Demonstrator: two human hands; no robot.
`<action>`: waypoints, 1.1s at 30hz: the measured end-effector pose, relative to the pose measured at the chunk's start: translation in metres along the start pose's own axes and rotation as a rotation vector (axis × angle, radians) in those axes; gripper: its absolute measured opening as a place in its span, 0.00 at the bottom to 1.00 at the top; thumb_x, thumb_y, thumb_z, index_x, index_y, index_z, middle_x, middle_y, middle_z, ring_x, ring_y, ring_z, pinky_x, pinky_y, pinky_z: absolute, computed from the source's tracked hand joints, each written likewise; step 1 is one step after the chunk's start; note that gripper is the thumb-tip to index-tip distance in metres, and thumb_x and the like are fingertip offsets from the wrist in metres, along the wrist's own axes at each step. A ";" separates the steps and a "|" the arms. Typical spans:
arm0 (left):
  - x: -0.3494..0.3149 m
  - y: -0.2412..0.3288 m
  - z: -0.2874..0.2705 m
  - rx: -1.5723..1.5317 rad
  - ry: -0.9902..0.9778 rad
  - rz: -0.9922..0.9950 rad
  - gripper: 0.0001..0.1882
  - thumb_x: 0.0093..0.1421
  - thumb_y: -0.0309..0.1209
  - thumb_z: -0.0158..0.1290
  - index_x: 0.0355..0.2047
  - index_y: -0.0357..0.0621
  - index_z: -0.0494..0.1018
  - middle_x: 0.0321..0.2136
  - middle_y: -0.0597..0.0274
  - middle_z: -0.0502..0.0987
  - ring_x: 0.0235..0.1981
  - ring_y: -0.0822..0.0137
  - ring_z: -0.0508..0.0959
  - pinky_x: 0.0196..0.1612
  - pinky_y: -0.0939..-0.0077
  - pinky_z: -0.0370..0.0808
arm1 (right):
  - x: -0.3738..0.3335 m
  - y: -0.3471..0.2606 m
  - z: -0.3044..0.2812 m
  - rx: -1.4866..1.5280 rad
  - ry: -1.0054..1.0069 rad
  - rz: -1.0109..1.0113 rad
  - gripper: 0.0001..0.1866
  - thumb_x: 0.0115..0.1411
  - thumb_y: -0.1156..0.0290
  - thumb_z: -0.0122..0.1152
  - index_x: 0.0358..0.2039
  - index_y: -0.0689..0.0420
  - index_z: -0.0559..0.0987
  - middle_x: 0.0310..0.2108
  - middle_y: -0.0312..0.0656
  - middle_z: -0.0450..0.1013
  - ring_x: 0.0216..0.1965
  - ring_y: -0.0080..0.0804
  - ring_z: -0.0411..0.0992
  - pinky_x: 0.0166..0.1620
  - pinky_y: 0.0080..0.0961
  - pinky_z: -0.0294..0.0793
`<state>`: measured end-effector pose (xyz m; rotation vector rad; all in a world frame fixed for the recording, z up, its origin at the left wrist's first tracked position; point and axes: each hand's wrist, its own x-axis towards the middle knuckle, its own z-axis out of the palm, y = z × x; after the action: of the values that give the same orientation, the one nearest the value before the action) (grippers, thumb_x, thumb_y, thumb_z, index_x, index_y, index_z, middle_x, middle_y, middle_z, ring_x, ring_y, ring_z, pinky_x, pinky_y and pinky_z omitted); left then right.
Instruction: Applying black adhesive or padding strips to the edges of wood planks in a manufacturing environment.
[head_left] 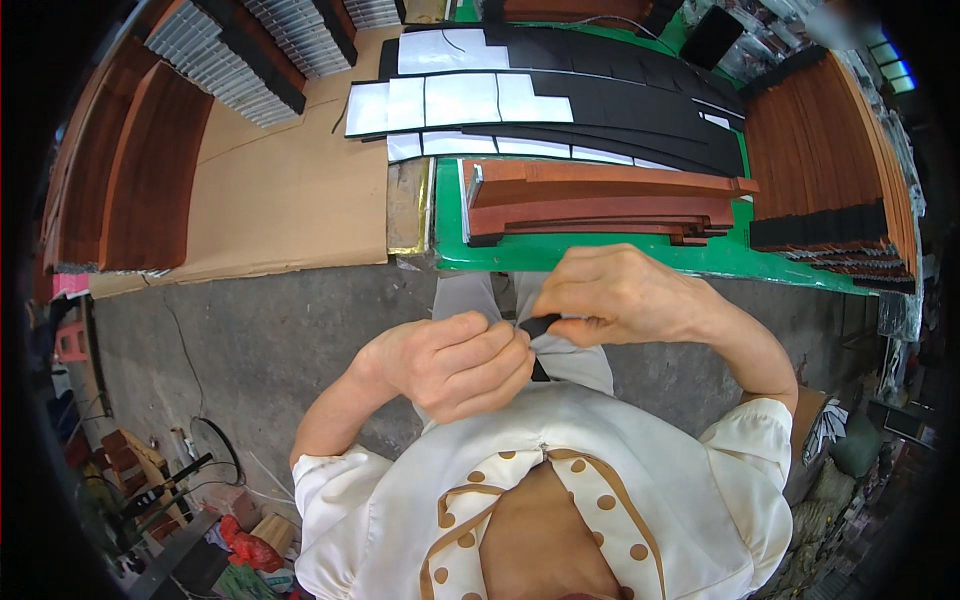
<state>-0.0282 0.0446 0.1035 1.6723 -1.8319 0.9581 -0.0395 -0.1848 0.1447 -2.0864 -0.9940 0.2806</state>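
Note:
Close in front of my body, both hands are closed on a small black strip [540,325]. My left hand [460,365] is curled in a fist around its lower part, and a bit of black shows below the fingers. My right hand [625,295] pinches the upper end between thumb and fingers. Most of the strip is hidden in the hands. Beyond them, reddish-brown curved wooden pieces [600,190] lie stacked on the green tabletop [452,215]. Behind these are overlapping black sheets [620,100], partly covered with white backing paper [460,100].
Brown cardboard [290,200] covers the table's left side, with brown panels [150,165] standing on it. Another row of brown panels with black ends [825,150] stands at the right. A red bag [250,545] and clutter lie at lower left on the concrete floor [270,340].

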 end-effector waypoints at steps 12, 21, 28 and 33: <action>-0.017 -0.053 0.031 -0.405 0.251 -1.171 0.17 0.49 0.21 0.59 0.41 0.37 0.73 0.39 0.58 0.73 0.42 0.65 0.73 0.45 0.74 0.69 | 0.037 0.029 -0.005 -0.173 0.695 0.160 0.12 0.46 0.79 0.66 0.34 0.60 0.79 0.32 0.39 0.75 0.32 0.29 0.71 0.30 0.21 0.71; -0.023 -0.058 0.049 -0.467 0.234 -1.149 0.13 0.52 0.26 0.60 0.38 0.38 0.74 0.36 0.61 0.74 0.39 0.68 0.74 0.43 0.76 0.70 | 0.047 0.038 0.010 -0.313 0.727 0.133 0.12 0.43 0.78 0.66 0.32 0.58 0.80 0.30 0.38 0.75 0.30 0.31 0.69 0.33 0.24 0.70; -0.024 -0.058 0.051 -0.455 0.243 -1.147 0.12 0.52 0.26 0.59 0.37 0.37 0.74 0.35 0.60 0.75 0.39 0.67 0.74 0.43 0.76 0.70 | 0.050 0.040 0.012 -0.328 0.740 0.136 0.12 0.42 0.77 0.67 0.31 0.57 0.80 0.30 0.37 0.75 0.30 0.31 0.69 0.33 0.24 0.70; -0.024 -0.058 0.051 -0.464 0.253 -1.147 0.12 0.52 0.26 0.59 0.37 0.37 0.73 0.35 0.60 0.75 0.38 0.67 0.74 0.43 0.76 0.70 | 0.051 0.040 0.013 -0.339 0.743 0.145 0.13 0.41 0.77 0.67 0.31 0.56 0.81 0.30 0.37 0.75 0.29 0.30 0.69 0.32 0.23 0.70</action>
<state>0.0376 0.0204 0.0631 1.7643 -0.6049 0.1895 0.0104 -0.1558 0.1133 -2.2832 -0.4547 -0.5993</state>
